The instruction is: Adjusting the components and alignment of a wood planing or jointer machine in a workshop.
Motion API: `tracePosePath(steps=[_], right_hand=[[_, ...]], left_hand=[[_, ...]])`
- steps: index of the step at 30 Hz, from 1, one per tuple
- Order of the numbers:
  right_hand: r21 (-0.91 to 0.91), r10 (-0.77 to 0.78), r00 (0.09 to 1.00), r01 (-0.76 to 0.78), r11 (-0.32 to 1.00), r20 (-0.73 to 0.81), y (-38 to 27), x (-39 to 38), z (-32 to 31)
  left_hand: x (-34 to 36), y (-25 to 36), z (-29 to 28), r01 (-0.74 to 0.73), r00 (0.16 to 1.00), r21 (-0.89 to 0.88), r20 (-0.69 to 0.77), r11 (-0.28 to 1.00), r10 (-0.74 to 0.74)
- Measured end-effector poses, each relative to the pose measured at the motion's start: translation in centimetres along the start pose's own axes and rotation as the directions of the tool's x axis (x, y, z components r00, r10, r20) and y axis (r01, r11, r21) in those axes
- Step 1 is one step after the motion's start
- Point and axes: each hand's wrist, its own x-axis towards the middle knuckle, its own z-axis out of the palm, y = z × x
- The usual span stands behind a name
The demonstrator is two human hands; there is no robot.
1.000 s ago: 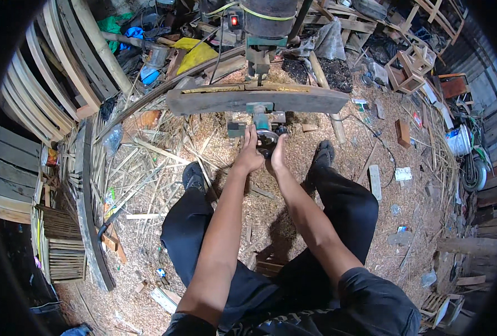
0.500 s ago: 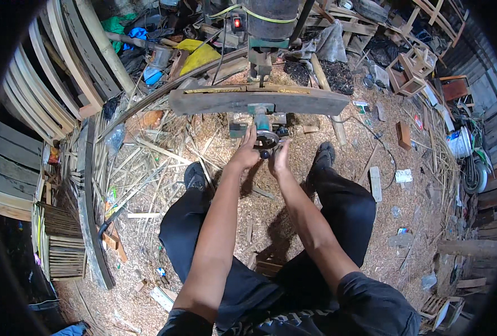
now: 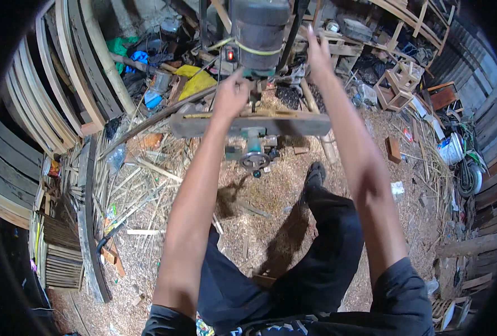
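An upright machine has a dark cylindrical motor (image 3: 259, 22), a lit red switch (image 3: 230, 54) and a handwheel (image 3: 254, 161) with a black knob. A long grey-brown board (image 3: 282, 124) lies crosswise on its teal support. My left hand (image 3: 231, 96) is raised below the switch, left of the spindle, its bent fingers blurred; whether they grip anything is unclear. My right hand (image 3: 320, 56) reaches up right of the motor, fingers stretched out and holding nothing.
Curved timber pieces (image 3: 63, 73) lean at left beside loose slats and long planks. Wooden frames (image 3: 397, 84), a white bucket (image 3: 450, 150) and a wheel (image 3: 470, 179) stand at right. Scrap, a yellow sack (image 3: 195, 84) and shavings cover the floor (image 3: 276, 235).
Both my hands have left the handwheel and moved upward, the left toward the machine's head, the right higher beside the motor. The view has shifted slightly.
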Motion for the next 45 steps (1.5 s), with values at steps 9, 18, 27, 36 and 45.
tracePosePath(steps=[9,18,27,36,45], right_hand=[[0.041,-0.445,0.89,0.443,0.896,0.097,-11.2,17.4,3.7],[0.283,-0.17,0.985,0.158,0.946,0.019,-9.7,5.7,1.7],[0.388,-0.281,0.959,0.247,0.888,0.032,1.5,-20.8,-4.1],[-0.276,-0.08,0.994,0.096,0.956,0.069,0.5,-20.4,-4.3],[-0.348,-0.394,0.918,0.385,0.855,0.047,-7.5,-9.9,-2.3]], left_hand=[[9.8,11.3,-1.7,-0.506,0.827,0.466,0.024,0.726,0.561],[6.0,7.4,-2.4,-0.481,0.877,0.441,0.238,0.758,0.418],[-4.8,-2.5,-0.4,-0.169,0.975,0.239,0.183,0.956,0.126],[-12.4,-6.6,1.3,0.122,0.948,0.235,0.259,0.964,-0.183],[-12.6,-5.6,1.6,0.128,0.909,0.242,0.359,0.962,-0.211]])
